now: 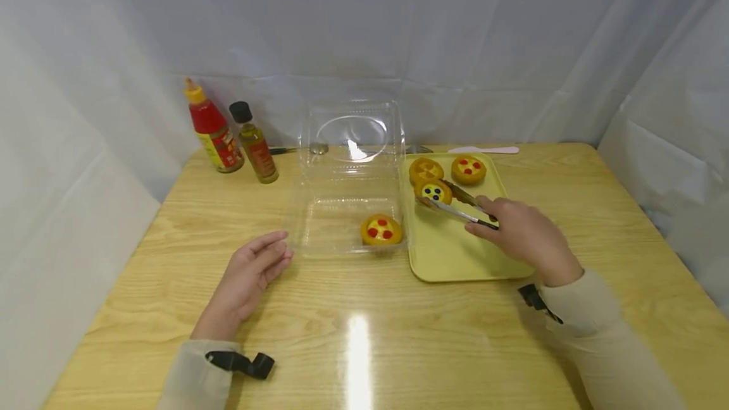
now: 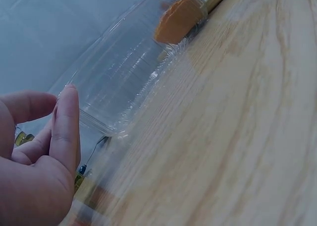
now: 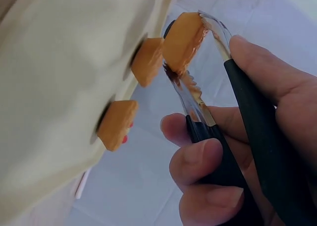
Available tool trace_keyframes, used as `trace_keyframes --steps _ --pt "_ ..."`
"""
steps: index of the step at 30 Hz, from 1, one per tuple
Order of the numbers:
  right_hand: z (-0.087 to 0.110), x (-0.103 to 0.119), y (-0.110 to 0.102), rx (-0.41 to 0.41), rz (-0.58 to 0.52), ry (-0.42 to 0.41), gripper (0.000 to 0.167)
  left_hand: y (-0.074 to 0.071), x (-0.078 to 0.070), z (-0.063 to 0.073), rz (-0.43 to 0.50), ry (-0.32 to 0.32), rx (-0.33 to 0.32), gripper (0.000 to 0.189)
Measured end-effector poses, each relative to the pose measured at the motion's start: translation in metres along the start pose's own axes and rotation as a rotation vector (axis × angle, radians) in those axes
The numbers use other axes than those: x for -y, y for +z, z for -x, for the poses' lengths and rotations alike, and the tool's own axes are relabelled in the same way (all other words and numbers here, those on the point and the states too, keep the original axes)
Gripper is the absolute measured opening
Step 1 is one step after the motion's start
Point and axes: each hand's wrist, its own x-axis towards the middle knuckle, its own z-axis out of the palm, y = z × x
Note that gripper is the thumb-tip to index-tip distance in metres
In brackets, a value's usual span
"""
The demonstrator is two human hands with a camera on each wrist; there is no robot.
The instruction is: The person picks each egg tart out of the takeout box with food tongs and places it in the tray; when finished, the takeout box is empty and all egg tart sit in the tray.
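Note:
My right hand [image 1: 526, 233] grips black-handled metal tongs [image 3: 247, 117]. Between the tong tips is a small tart [image 3: 184, 41] with dark blue dots on its yellow top, raised off the yellow tray [image 1: 455, 252]. On that tray's far part lie a lattice-topped tart [image 1: 426, 169] and a red-dotted tart [image 1: 469, 169]. Another red-dotted tart [image 1: 381, 230] sits in the right front of a clear plastic clamshell box [image 1: 336, 223], whose lid stands up. My left hand [image 1: 250, 277] is by the box's left front corner, fingers loosely bent; whether the fingertips touch it is unclear.
A red sauce bottle [image 1: 213, 131] and a dark-capped oil bottle [image 1: 256, 144] stand at the back left. Behind the box lies a spoon [image 1: 317, 149]. A pale pink utensil [image 1: 484, 150] lies behind the tray, near a white curtain [image 1: 342, 30].

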Motion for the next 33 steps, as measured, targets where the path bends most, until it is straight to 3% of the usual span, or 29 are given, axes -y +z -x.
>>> trace_keyframes --steps 9,19,33 --pt "-0.006 -0.002 0.014 0.005 0.023 0.005 0.063 -0.001 -0.001 0.000 0.000 -0.007 0.000 0.052" --pt "-0.005 0.000 0.017 0.048 0.020 0.035 0.067 0.000 0.001 0.000 0.009 0.000 0.003 0.045" --pt "0.000 -0.003 0.003 0.014 -0.071 0.072 0.078 -0.001 0.000 -0.002 0.005 0.001 0.007 0.042"
